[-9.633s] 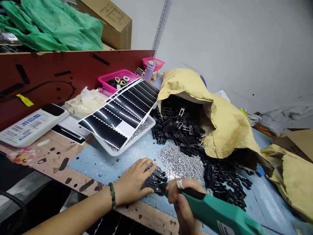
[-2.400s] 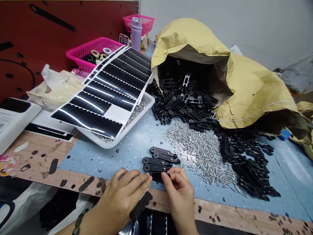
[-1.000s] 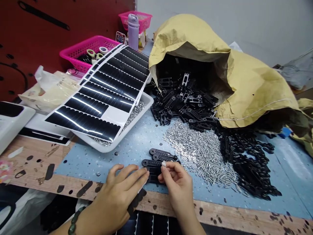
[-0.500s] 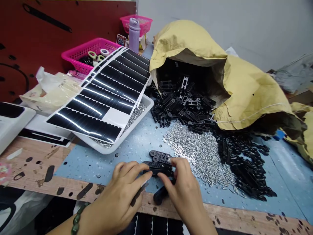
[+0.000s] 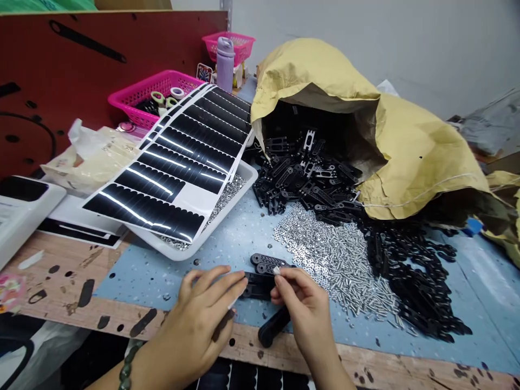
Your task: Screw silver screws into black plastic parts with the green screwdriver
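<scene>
My left hand [image 5: 209, 317], with a green bead bracelet on the wrist, is closed, its fingertips against the left end of a black slotted plastic piece [image 5: 258, 286]. The space beneath its palm is in shadow. At that piece's right end, my right hand [image 5: 303, 303] has thumb and forefinger pinched together. A small pale spot shows at the pinch; what it holds is too small to make out. Just behind lie more black perforated pieces [image 5: 268, 261]. A black bar with a rounded end [image 5: 271, 327] lies in front, partly under my right hand.
Right of my hands are piles of silver screws [image 5: 353, 265], small nuts [image 5: 298, 230] and black plastic parts [image 5: 422, 287]. Yellow sacks [image 5: 426, 146] spill more parts. Black sticker sheets [image 5: 146, 211] lie across a white tray [image 5: 190, 250]. Behind stand a pink basket [image 5: 122, 102] and purple bottle [image 5: 225, 67].
My right thumb and forefinger have come together and lifted slightly off the black piece. My left hand stays nearly in place. The whole view has shifted slightly.
</scene>
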### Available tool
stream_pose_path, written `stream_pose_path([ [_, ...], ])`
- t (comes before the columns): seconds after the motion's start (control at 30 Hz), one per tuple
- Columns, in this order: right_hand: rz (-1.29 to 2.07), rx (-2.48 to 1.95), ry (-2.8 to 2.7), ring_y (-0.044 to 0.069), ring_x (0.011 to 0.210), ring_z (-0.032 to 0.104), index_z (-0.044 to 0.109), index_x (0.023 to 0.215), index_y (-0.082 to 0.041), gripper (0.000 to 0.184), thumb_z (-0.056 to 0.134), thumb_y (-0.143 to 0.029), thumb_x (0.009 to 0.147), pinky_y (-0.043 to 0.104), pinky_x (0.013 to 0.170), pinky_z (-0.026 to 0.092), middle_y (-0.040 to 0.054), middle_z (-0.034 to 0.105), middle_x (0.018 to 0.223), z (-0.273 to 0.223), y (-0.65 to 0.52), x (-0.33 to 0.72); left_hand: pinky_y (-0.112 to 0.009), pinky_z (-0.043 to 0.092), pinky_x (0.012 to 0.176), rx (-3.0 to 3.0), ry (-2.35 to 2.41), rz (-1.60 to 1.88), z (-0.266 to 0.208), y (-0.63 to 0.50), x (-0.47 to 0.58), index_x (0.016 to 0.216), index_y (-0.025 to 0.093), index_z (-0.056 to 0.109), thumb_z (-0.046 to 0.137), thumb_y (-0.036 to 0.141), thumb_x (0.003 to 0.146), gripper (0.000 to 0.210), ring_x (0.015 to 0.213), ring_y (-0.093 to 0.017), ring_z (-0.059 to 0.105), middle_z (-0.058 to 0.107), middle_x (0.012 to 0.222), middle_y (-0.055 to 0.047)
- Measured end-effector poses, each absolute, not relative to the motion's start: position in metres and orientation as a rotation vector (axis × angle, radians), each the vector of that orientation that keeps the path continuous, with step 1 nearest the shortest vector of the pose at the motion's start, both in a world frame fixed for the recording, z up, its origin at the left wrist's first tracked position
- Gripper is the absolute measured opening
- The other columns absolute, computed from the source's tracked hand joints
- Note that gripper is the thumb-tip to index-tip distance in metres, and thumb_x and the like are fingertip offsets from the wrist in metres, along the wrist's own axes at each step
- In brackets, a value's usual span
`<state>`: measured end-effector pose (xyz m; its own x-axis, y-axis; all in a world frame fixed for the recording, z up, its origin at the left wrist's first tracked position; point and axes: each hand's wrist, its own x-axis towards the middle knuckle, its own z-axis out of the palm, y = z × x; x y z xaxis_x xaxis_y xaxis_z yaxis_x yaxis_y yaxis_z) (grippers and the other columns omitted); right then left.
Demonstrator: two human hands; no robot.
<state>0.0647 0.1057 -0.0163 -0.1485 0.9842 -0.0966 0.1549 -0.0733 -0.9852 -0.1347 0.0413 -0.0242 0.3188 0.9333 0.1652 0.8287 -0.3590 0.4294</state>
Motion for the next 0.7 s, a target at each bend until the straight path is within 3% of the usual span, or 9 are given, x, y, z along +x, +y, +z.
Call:
stream_pose_path([
  [0.33,1.251,-1.437,-1.519,0.015,0.058,0.062,0.067,0.081,-0.018,0.014,0.059,-0.030,0.082,0.026,0.049,0.051,0.0027,0.058,0.074,-0.026,0.107,0.054,-0.043,0.020,0.097,2.504,1.562,0.496,-0.024,0.045,-0.129,0.137,0.019,0.043,0.049,0.012,0.083,0.055,0.116,-0.025,0.045,0.054,0.133,-0.003],
  [0.6,1.416,-1.450,-1.451,0.013,0.051,0.056,0.061,0.077,-0.018,0.014,0.057,-0.031,0.081,0.025,0.049,0.047,-0.0017,0.055,0.059,-0.025,0.111,0.059,-0.043,0.018,0.099,2.452,1.618,0.595,-0.019,0.052,-0.119,0.131,0.019,0.050,0.048,0.010,0.079,0.053,0.110,-0.024,0.050,0.062,0.121,-0.004],
  [0.7,1.311,-1.478,-1.553,0.013,0.051,0.055,0.061,0.075,-0.018,0.014,0.055,-0.029,0.081,0.025,0.048,0.046,-0.0008,0.055,0.060,-0.025,0.112,0.059,-0.043,0.016,0.101,2.430,1.625,0.587,-0.021,0.050,-0.119,0.132,0.021,0.049,0.047,0.006,0.076,0.058,0.112,-0.023,0.049,0.061,0.122,-0.003],
])
